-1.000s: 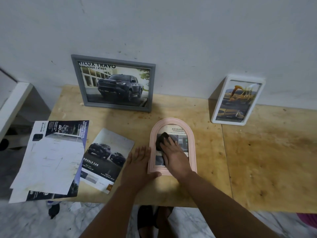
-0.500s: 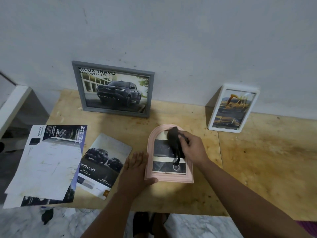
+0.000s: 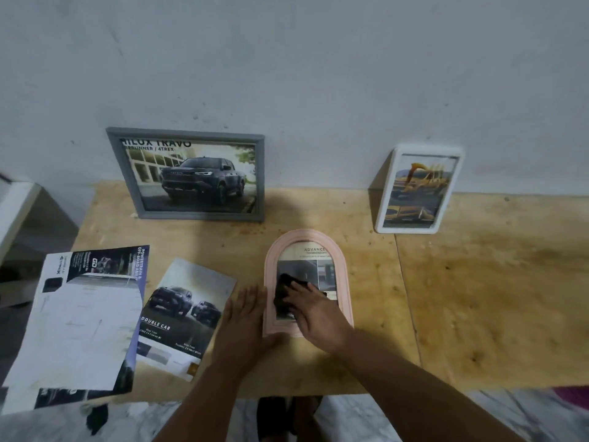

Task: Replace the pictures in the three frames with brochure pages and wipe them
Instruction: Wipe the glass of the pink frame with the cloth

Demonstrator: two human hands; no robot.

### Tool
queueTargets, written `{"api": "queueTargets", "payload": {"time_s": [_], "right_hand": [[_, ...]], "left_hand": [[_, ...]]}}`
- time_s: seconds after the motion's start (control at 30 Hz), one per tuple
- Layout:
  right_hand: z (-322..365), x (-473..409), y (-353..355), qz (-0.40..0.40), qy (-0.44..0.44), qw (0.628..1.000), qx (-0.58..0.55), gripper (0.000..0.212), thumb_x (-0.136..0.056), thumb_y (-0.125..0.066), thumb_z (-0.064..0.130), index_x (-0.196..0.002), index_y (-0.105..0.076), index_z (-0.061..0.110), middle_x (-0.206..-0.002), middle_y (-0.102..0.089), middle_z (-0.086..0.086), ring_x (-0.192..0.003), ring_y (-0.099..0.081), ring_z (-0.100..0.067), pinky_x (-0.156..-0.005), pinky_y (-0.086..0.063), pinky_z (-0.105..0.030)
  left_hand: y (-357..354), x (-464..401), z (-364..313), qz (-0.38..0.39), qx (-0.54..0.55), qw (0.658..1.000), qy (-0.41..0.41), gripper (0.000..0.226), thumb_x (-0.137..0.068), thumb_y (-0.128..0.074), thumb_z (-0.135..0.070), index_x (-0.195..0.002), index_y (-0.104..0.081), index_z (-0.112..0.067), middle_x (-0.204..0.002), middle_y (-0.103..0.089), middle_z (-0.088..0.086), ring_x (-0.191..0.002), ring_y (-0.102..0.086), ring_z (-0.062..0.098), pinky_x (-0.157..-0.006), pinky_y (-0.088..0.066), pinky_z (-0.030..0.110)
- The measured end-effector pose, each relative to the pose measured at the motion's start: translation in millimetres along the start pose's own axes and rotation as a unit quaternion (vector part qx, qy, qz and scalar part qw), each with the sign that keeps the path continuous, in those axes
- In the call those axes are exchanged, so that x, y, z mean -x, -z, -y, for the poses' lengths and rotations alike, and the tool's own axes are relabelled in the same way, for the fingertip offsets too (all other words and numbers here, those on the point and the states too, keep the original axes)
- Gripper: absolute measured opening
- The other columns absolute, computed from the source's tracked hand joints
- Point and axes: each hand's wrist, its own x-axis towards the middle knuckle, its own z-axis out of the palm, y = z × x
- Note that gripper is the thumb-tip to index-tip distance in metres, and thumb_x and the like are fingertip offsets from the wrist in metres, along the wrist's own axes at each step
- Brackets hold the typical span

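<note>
The right hand (image 3: 318, 317) presses a dark cloth (image 3: 283, 295) onto the glass of the pink arched frame (image 3: 345, 282), fingers laid over the cloth; whether they curl round it cannot be told. The left hand (image 3: 245, 317) lies flat with straight fingers on the wooden table (image 3: 478, 282), touching the frame's left edge. The frame lies flat near the table's front edge. Behind it, 2 more frames lean against the wall: a grey frame (image 3: 188, 135) with a truck page and a white frame (image 3: 385, 199) to the right. Loose brochure pages (image 3: 188, 314) lie at left.
</note>
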Motion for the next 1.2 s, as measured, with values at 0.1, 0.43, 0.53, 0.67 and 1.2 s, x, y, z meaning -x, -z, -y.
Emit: {"api": "queueTargets", "payload": {"time_s": [0.1, 0.43, 0.53, 0.67, 1.2], "right_hand": [[12, 11, 8, 0.034, -0.001, 0.998, -0.046, 0.037, -0.103, -0.042, 0.022, -0.125, -0.069, 0.013, -0.138, -0.064, -0.003, -0.137, -0.051, -0.021, -0.116, -0.036, -0.035], [2, 17, 91, -0.045, -0.350, 0.800, -0.485, 0.025, -0.106, -0.051, 0.015, -0.113, -0.070, 0.001, -0.101, -0.072, -0.018, -0.097, -0.069, -0.033, -0.074, -0.056, -0.034], [-17, 51, 120, -0.129, -0.409, 0.701, -0.570, 0.027, -0.107, -0.046, 0.014, -0.109, -0.071, 0.004, -0.094, -0.074, -0.016, -0.087, -0.070, -0.030, -0.064, -0.055, -0.027], [-59, 84, 129, -0.185, -0.493, 0.716, -0.458, 0.026, -0.108, -0.046, 0.020, -0.106, -0.069, 0.010, -0.102, -0.071, -0.017, -0.090, -0.068, -0.027, -0.073, -0.057, -0.036], [-68, 116, 136, -0.163, -0.462, 0.871, -0.032, 0.037, -0.099, -0.055, 0.037, -0.134, -0.055, 0.023, -0.120, -0.055, -0.008, -0.113, -0.052, -0.032, -0.090, -0.048, -0.048]], "left_hand": [[2, -1, -1, 0.007, 0.005, 1.000, 0.001, 0.123, -0.068, -0.010, -0.098, -0.160, -0.011, -0.017, -0.167, -0.012, 0.007, -0.154, -0.008, 0.028, -0.121, 0.002, 0.041], [28, -4, -13, 0.083, -0.028, 0.996, 0.025, 0.125, -0.065, -0.028, -0.091, -0.160, 0.001, -0.015, -0.168, -0.004, 0.009, -0.155, 0.003, 0.031, -0.125, -0.007, 0.046], [36, -7, -15, 0.118, -0.033, 0.992, 0.031, 0.144, -0.048, -0.016, -0.104, -0.160, 0.006, -0.015, -0.169, 0.002, 0.008, -0.155, 0.003, 0.030, -0.126, -0.010, 0.044], [49, -7, -25, 0.155, -0.007, 0.986, 0.064, 0.136, -0.059, -0.021, -0.103, -0.160, 0.008, -0.016, -0.169, 0.004, 0.007, -0.154, 0.005, 0.035, -0.125, -0.012, 0.045], [51, 20, -47, 0.091, 0.096, 0.981, 0.142, 0.098, -0.076, -0.048, -0.082, -0.155, -0.021, -0.029, -0.155, -0.043, 0.001, -0.137, -0.047, 0.025, -0.104, -0.048, 0.042]]}}
